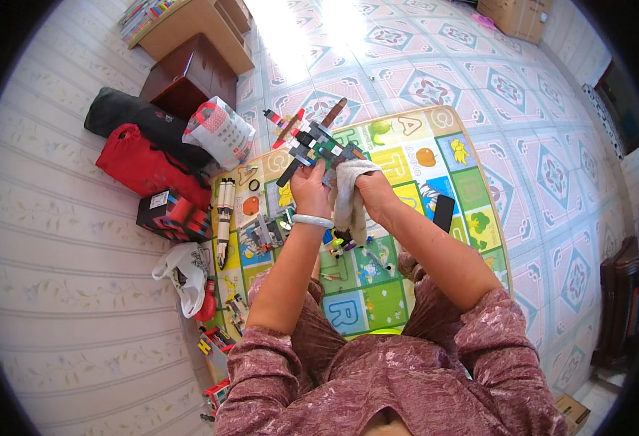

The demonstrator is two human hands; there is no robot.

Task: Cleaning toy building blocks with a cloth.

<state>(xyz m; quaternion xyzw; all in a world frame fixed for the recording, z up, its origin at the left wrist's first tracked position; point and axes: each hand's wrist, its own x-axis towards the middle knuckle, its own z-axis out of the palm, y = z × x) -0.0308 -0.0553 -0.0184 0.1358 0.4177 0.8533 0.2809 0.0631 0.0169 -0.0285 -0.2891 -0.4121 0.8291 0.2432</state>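
Observation:
My left hand (309, 188) grips a toy aircraft model built of plastic bricks (315, 143), with brown blades and red and dark grey parts, raised above the play mat. In my right hand (377, 191) is a pale cloth (350, 177), bunched up and hanging down. The cloth's upper end lies against or just beside the model's near side; contact there is partly hidden. Below my hands, small loose brick pieces (347, 243) lie on the alphabet-patterned mat (341, 313). A grey brick-built model (265, 231) rests left of my left forearm.
A white rocket model (224, 223) lies along the mat's left side, near a black ring (254, 185). A black rectangular object (443, 212) is at right. Beyond the left edge are a red bag (148, 161), a printed box (175, 215) and plastic bags (221, 133).

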